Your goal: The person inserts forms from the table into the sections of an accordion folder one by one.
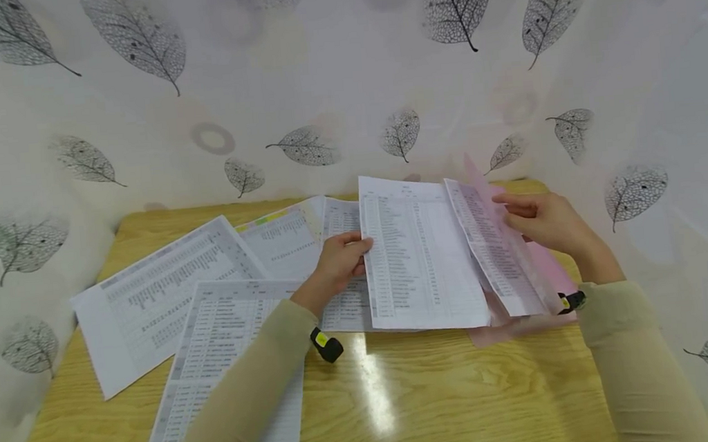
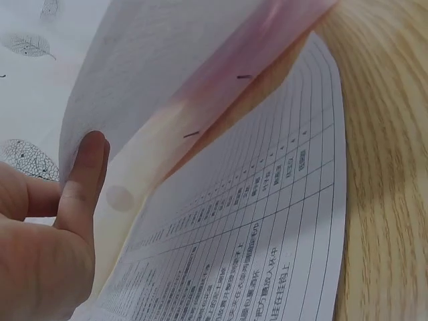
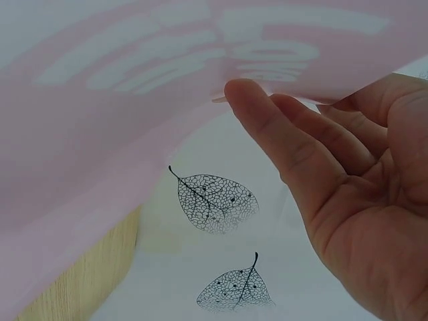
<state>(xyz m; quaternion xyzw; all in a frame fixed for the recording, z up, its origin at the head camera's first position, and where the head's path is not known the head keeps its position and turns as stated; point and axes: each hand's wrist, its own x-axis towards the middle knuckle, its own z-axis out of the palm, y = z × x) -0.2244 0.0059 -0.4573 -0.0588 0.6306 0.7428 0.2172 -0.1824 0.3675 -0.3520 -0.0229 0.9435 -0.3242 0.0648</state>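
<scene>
Nearest, the worktop (image 1: 467,385) of yellow wood grain spreads below both hands. Left of and below the left hand, a long printed sheet (image 1: 213,336) lies partly under that arm's sleeve (image 1: 243,396). A black-and-yellow wrist device (image 1: 326,344) sits just below the left hand, and another black device (image 1: 572,301) just below the right.

The left hand (image 1: 341,258) has its thumb and fingers together, pinching the left edge of a raised page (image 1: 422,257) that extends to the right of that hand. Right of this page, between the two hands, a narrow-looking tilted page (image 1: 496,251) stands against a pink cover (image 1: 550,266). The right hand (image 1: 544,220) is closed on the cover's upper edge, its fingertips meeting the pink material; the cover slopes down below that hand to the worktop.

Behind and under the left hand lies a further printed sheet (image 1: 342,312). Left of the left hand and beyond the long printed sheet is a slanted sheet (image 1: 131,322); between it and the hand, a colour-marked sheet (image 1: 283,237) shows yellow, green and orange along its top.

Farthest, beyond both hands, hangs a pale leaf-patterned curtain (image 1: 342,76).
</scene>
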